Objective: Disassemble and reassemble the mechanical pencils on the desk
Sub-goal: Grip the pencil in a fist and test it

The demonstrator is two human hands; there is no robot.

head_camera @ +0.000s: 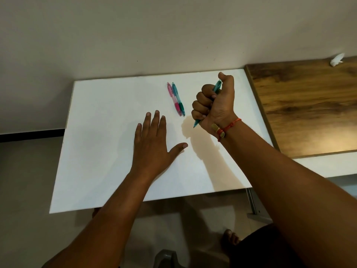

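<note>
while the right hand (213, 102) is clenched in a fist around a teal mechanical pencil (216, 88), the left hand (154, 140) lies flat and released on the white desk (108, 117), palm down, fingers spread and holding nothing. the held pencil runs through the fist at a slant: its upper end shows beside the thumb at the top of the fist, and its pointed tip pokes out below the little finger, just above the desk surface, with the fist's shadow falling on the desk beneath it. the right wrist turns its inner side toward the camera and wears a red thread bracelet (230, 125) with small brass-coloured pieces on it.

two more pencils lie on the desk just to the left of the fist, touching side by side along their length: a pink pencil (173, 98) and, on its right, a blue pencil with a green grip (178, 98). both slant the same way, tips toward the near edge of the desk, grips at the lower end. they sit beyond the left hand's fingertips, apart from it.

to the right of the white desk, butted against its edge, is a wooden tabletop (305, 105), and a crumpled white scrap (337, 59) rests at its far edge by the wall. below the desk's near edge, bare toes show on the tiled floor.
</note>
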